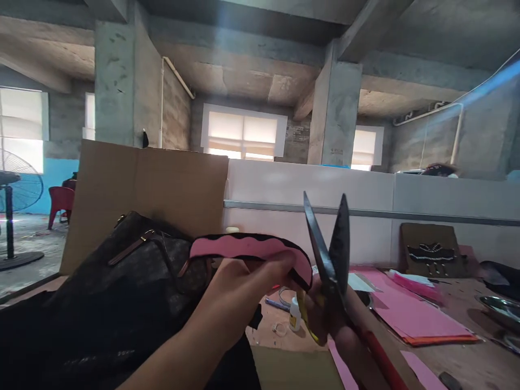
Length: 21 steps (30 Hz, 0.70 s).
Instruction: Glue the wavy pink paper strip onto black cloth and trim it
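Observation:
My left hand (247, 292) is closed, pinching a curved pink strip with black edging (244, 247) near its right end. The strip arches over the hand. In my right hand (337, 330) is a pair of scissors (333, 271), gripped with the blades spread apart and pointing up, just right of the strip. A red handle (377, 352) shows below the right hand. Something yellow (306, 319) curves along its left side; I cannot make out what it is. The right fingers are partly blurred.
A dark handbag (146, 265) stands at the left before a cardboard sheet (154, 195). On the table lie a small white bottle (294, 315), a pen (277, 304) and pink sheets (418, 309). A metal bowl (501, 310) is at far right. White panels (284, 184) stand behind.

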Each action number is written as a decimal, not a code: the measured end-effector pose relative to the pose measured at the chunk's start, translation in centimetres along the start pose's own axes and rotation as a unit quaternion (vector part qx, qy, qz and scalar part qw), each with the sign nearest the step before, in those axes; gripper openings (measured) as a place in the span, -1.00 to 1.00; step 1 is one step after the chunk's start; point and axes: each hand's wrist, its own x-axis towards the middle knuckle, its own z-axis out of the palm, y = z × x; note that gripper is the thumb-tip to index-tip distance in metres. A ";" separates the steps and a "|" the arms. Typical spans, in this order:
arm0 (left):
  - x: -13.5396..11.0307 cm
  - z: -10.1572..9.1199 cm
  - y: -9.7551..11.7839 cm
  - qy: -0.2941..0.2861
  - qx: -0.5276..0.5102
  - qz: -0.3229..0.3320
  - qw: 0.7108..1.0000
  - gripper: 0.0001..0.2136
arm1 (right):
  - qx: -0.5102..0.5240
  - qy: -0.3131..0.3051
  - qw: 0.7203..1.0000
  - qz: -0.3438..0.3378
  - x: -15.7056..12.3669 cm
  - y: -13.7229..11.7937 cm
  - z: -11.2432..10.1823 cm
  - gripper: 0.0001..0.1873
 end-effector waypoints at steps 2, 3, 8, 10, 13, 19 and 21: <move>-0.1 0.2 0.2 0.038 0.014 0.016 0.999 -0.87 | 0.010 0.007 1.000 0.011 0.2 0.4 0.3 -0.64; -0.2 0.3 0.3 0.048 0.008 0.029 0.998 -0.89 | 0.013 -0.004 1.000 0.022 0.2 0.3 0.2 -0.65; -0.3 0.3 0.6 0.052 -0.040 0.086 0.994 -0.84 | 0.026 -0.064 0.996 0.060 0.1 -0.9 -1.1 -0.63; -0.4 0.0 0.6 0.041 -0.038 0.105 0.993 -0.83 | 0.027 -0.070 0.995 0.063 0.1 -1.0 -1.2 -0.56; -0.7 -0.4 0.6 0.014 -0.024 0.123 0.992 -0.83 | 0.037 -0.082 0.991 0.099 0.1 -1.0 -0.8 -0.46; -0.8 -0.4 0.4 0.016 -0.033 0.150 0.988 -0.81 | 0.046 -0.107 0.981 0.153 0.3 -1.5 -0.6 -0.41; -0.8 -0.4 0.4 0.030 -0.026 0.148 0.988 -0.83 | 0.050 -0.096 0.983 0.151 0.4 -1.5 -0.5 -0.42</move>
